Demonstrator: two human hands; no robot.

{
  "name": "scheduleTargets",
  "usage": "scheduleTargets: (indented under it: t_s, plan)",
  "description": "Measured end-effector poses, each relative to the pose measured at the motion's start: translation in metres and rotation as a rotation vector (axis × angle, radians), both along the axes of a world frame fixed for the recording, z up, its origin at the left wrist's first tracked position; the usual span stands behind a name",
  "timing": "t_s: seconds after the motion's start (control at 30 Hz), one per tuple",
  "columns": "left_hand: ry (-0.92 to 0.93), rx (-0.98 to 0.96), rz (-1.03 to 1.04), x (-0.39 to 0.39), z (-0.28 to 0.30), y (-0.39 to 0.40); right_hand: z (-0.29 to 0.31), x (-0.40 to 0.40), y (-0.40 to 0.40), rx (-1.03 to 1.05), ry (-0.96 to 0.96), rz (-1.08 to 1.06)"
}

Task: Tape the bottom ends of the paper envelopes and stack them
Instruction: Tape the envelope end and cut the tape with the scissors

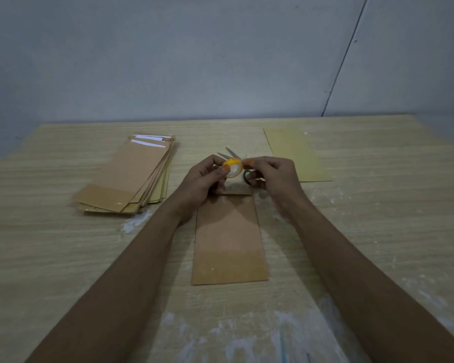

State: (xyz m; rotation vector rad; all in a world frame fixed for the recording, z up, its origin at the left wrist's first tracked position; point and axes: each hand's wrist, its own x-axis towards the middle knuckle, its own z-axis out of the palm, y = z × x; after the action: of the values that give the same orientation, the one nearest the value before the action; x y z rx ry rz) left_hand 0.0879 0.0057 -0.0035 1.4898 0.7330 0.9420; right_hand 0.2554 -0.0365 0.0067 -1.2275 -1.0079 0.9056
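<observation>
A brown paper envelope [230, 239] lies lengthwise on the wooden table [63, 258] in front of me, its far end under my hands. My left hand [203, 180] grips a small roll of clear tape [233, 167] with a yellow core, held just above that far end. My right hand [271, 176] pinches at the roll's right edge with thumb and forefinger. A stack of several brown envelopes [131, 176] lies fanned out to the left. A single yellowish envelope [296, 155] lies to the right.
Scissors [230, 154] lie behind the tape roll, blades pointing away, their dark handle partly hidden by my right hand. White paint smears mark the table near its front edge. A grey wall stands behind the table.
</observation>
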Motion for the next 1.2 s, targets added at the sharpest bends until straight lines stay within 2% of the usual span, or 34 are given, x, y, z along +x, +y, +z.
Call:
scheduleTargets:
  t_s: [0.1, 0.23, 0.47, 0.63, 0.83, 1.0, 1.1, 1.2]
  plan:
    - [0.031, 0.022, 0.004, 0.0, -0.003, 0.002, 0.002, -0.001, 0.0, -0.019, 0.047, -0.03]
    - [0.05, 0.038, -0.003, 0.001, -0.005, 0.002, 0.0, 0.001, -0.002, 0.014, -0.126, -0.06]
    - [0.063, 0.067, -0.005, 0.002, -0.006, 0.002, 0.0, 0.004, -0.001, -0.094, 0.042, 0.018]
    - [0.095, 0.109, 0.02, 0.001, -0.009, 0.003, -0.002, 0.005, 0.0, -0.102, -0.066, 0.0]
    - [0.098, 0.052, 0.0, 0.002, -0.014, 0.004, -0.005, 0.004, 0.0, -0.215, -0.154, 0.009]
    - [0.283, 0.178, -0.007, 0.005, -0.018, 0.006, -0.006, 0.001, -0.004, -0.291, -0.218, -0.003]
    - [0.315, 0.184, 0.021, 0.005, -0.018, 0.008, -0.003, -0.002, -0.007, -0.295, -0.194, -0.002]
    - [0.366, 0.235, 0.041, 0.004, -0.017, 0.009, -0.006, -0.005, -0.008, -0.303, -0.252, -0.011]
